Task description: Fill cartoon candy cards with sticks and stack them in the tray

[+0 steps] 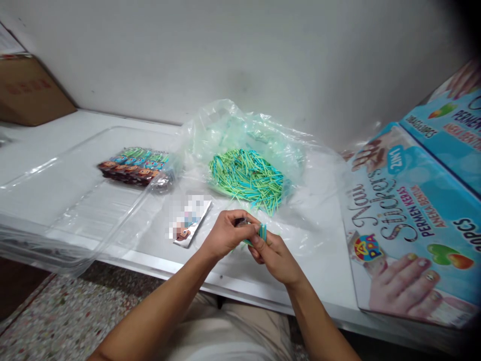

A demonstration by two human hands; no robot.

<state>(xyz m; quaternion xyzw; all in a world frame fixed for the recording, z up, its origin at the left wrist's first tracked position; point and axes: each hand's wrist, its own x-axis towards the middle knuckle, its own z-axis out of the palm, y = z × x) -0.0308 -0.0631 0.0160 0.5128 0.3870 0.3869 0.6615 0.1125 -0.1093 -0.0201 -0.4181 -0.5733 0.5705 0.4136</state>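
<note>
The left hand [229, 234] and right hand [277, 253] cover most of the blue and green sticks [263, 232] between them, so we cannot count these. A mosaic hides part of the silver packet [198, 220] from us. We find the red lettering on the cardboard box [33, 95] too blurred to read. The left edge cuts off that box and the clear plastic tray [93, 210]; the right edge crops the Nail Stickers carton [398, 200].

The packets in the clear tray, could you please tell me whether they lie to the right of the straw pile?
No, the packets are in the tray, left of the straws.
</note>
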